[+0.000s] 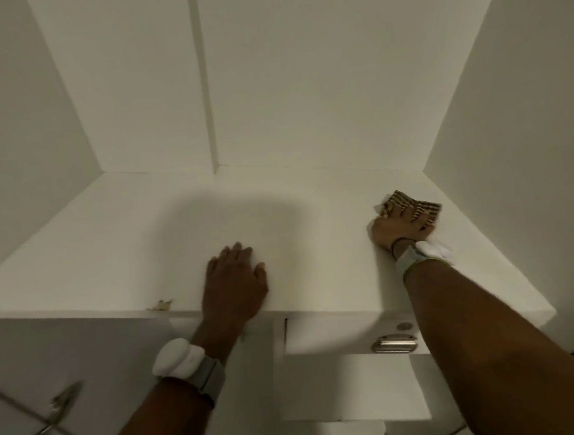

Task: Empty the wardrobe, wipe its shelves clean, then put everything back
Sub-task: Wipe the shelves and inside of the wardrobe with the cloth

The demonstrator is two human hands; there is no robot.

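At the far left of the shelf's (109, 248) front edge, a small chip (161, 305) shows. Near the middle of that edge the left hand (236, 283) lies flat, fingers spread, holding nothing. At the shelf's right end, beside the side wall, the right hand (396, 229) presses a striped cloth (412, 207) down, fingers curled over it. No stored things show on this 1 shelf, so emptying looks done here; wiping seems under way, and refilling remains

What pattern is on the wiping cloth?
The cloth has tan and dark brown stripes, seen best in the head view.
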